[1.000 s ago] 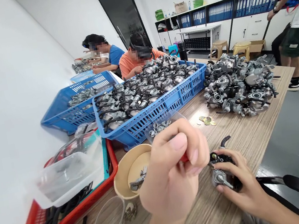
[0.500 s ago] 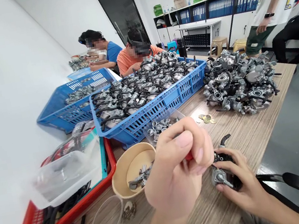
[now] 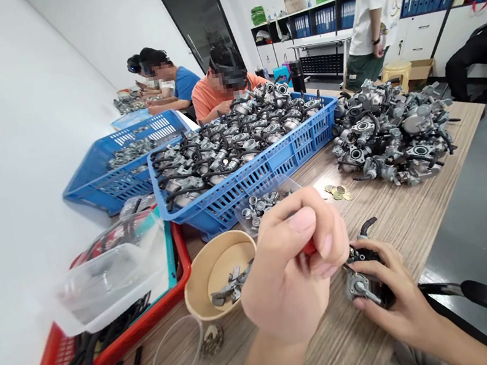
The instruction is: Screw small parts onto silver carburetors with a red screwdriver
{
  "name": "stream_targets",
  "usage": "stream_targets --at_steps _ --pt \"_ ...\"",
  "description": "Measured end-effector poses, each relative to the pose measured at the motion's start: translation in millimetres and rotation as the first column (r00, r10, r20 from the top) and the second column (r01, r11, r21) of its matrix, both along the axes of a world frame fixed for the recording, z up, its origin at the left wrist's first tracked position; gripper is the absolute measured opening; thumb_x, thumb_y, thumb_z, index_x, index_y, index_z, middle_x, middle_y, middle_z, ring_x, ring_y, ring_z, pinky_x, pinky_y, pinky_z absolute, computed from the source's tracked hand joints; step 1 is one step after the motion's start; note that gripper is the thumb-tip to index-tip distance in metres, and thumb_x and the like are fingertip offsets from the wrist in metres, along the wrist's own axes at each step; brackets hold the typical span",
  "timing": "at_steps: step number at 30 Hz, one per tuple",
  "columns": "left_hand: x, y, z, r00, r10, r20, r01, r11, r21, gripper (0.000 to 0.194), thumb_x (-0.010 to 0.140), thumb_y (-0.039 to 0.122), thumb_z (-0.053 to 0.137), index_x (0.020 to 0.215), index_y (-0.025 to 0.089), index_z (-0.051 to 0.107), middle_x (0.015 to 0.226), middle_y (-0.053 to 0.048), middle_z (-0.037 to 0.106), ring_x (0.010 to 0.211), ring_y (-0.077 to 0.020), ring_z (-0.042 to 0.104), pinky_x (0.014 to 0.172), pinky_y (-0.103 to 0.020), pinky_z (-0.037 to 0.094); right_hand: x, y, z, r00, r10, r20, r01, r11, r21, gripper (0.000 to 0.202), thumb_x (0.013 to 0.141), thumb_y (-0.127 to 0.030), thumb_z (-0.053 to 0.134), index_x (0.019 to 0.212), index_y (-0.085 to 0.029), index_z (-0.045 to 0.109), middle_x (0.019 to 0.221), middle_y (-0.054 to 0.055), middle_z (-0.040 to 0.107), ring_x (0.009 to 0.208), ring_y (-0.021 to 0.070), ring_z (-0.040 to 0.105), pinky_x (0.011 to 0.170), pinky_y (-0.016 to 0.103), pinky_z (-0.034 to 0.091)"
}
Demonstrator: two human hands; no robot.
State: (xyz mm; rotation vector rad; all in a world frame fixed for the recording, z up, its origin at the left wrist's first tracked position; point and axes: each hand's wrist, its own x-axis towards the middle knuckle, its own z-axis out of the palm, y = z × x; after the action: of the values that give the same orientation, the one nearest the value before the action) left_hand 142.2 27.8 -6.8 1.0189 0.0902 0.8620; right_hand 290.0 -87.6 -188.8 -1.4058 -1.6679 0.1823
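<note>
My left hand (image 3: 295, 267) is closed in a fist around a red-handled screwdriver (image 3: 310, 247). Most of the tool is hidden by the fingers; a thin dark shaft seems to point toward the carburetor. My right hand (image 3: 394, 285) grips a carburetor (image 3: 363, 288), a grey metal body with a black hose stub (image 3: 367, 226) at its far end, and steadies it low at the table's near right side. The fingers cover much of its right side.
Carburetors fill a blue crate (image 3: 251, 172), with more heaped (image 3: 396, 132) at right. Small brass discs (image 3: 338, 191), a clear box of metal parts (image 3: 259, 208), a cream bowl (image 3: 194, 278) and a red basket (image 3: 112, 348) lie around. Co-workers (image 3: 214, 94) sit beyond.
Both hands keep their grips, with hardly any movement. The view has shifted slightly. In the background, a standing person in white has moved left.
</note>
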Motion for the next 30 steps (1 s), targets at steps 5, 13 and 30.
stream_targets --at_steps 5,13,30 --pt "-1.2 -1.0 0.5 1.000 0.006 -0.012 -0.006 1.000 -0.015 0.038 0.095 0.031 0.061 0.062 0.019 0.046 0.052 0.007 0.035 0.048 -0.0076 0.028 0.049 -0.023 0.024 0.6 -0.7 -0.6 1.000 0.011 0.000 -0.011 1.000 -0.011 0.030 0.105 -0.035 0.061 0.134 -0.031 0.062 0.148 0.009 0.052 0.135 0.0310 0.053 0.107 0.046 0.037" --pt "0.4 -1.2 0.7 1.000 0.019 -0.025 -0.019 1.000 -0.013 0.041 0.094 0.036 0.063 0.061 0.019 0.044 0.050 0.007 0.032 0.047 -0.0079 0.027 0.048 -0.023 0.024 0.7 -0.7 -0.9 1.000 0.020 -0.015 -0.020 1.000 -0.019 0.029 0.105 -0.035 0.060 0.134 -0.031 0.062 0.149 0.010 0.051 0.136 0.0311 0.050 0.109 0.048 0.035" --pt "0.6 -0.9 2.6 0.997 0.050 -0.058 -0.051 0.999 -0.015 0.042 0.093 0.036 0.063 0.059 0.020 0.044 0.048 0.006 0.031 0.045 -0.0089 0.027 0.046 -0.026 0.021 0.0 -0.6 0.7 1.000 0.003 0.014 -0.003 1.000 -0.008 0.029 0.105 -0.036 0.061 0.133 -0.030 0.062 0.146 0.013 0.054 0.132 0.0343 0.056 0.106 0.053 0.041"
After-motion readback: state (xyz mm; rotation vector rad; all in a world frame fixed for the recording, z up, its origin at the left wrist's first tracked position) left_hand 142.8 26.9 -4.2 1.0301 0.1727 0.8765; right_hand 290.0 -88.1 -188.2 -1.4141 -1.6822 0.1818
